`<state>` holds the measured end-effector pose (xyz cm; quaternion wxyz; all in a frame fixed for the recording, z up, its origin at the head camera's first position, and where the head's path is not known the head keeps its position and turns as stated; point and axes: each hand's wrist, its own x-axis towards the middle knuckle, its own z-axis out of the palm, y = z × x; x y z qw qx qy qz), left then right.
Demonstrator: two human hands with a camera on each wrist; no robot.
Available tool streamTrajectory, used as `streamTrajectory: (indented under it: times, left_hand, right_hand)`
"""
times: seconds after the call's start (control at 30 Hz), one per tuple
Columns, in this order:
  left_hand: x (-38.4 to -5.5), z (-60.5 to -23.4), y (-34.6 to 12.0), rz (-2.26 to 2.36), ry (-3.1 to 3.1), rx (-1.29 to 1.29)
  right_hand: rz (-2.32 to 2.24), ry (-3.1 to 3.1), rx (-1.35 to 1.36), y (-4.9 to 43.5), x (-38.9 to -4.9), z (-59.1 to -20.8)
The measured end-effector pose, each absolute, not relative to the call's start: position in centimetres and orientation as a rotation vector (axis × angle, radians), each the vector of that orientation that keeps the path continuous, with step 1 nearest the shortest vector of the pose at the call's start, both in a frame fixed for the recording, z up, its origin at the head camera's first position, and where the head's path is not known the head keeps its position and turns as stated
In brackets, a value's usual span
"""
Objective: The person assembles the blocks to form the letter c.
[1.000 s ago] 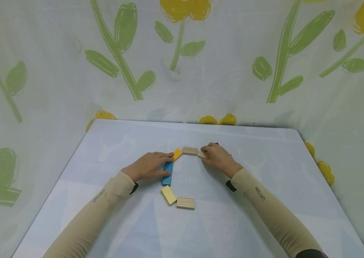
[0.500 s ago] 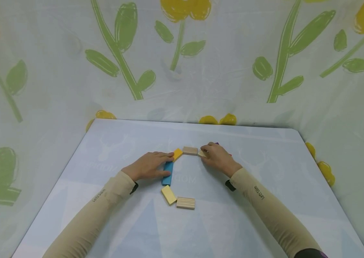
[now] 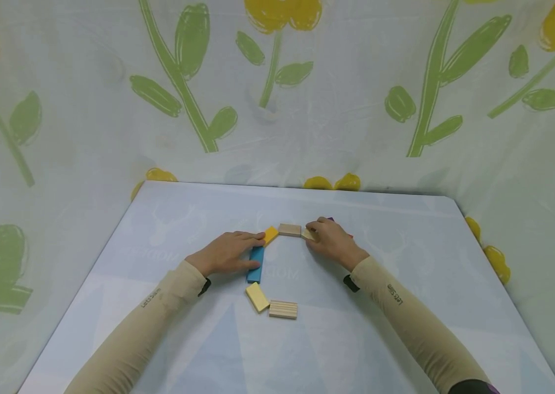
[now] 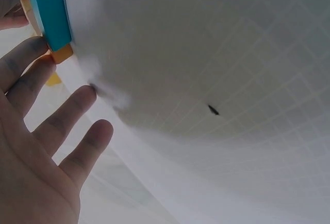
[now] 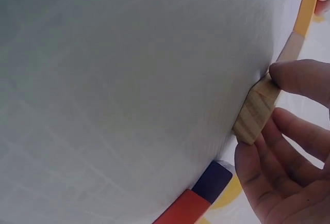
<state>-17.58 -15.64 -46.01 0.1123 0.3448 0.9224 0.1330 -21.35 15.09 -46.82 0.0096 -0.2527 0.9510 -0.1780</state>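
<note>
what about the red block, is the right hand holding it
No, the right hand pinches a wooden block, and the red block lies untouched.

Wooden block (image 5: 256, 113), pale, grain showing, pinched in right hand (image 3: 335, 241), next to plain grey-brown block (image 3: 289, 230). Orange block (image 3: 271, 236) slanted between grey-brown and blue block (image 3: 255, 273); left hand (image 3: 229, 253) fingertips at orange, thumb on blue. Yellow block (image 3: 257, 297) tilted sideways at blue's near end, ridged wooden block (image 3: 283, 310) just beside it. Dark purple block (image 5: 212, 181) and red block (image 5: 185, 207) end to end, mostly hidden by right hand from head view
</note>
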Motion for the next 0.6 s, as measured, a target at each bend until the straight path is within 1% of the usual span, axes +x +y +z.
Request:
streamTrajectory:
  times: [0.17, 0.4, 0.6]
  left_hand:
    - [-17.6, -46.1, -15.7, 0.395, 2.702, 1.011]
    - [-17.6, -46.1, -15.8, 0.394, 2.712, 1.018]
    - [-17.6, -46.1, -15.8, 0.404, 2.709, 1.019]
  right_hand:
    - [-0.604, 2.954, -0.786, 15.3, -21.2, -46.5]
    - [-0.781, 2.971, -0.654, 16.6, -22.1, -44.7]
    - [-0.781, 2.97, -0.558, 17.5, -22.5, -43.5]
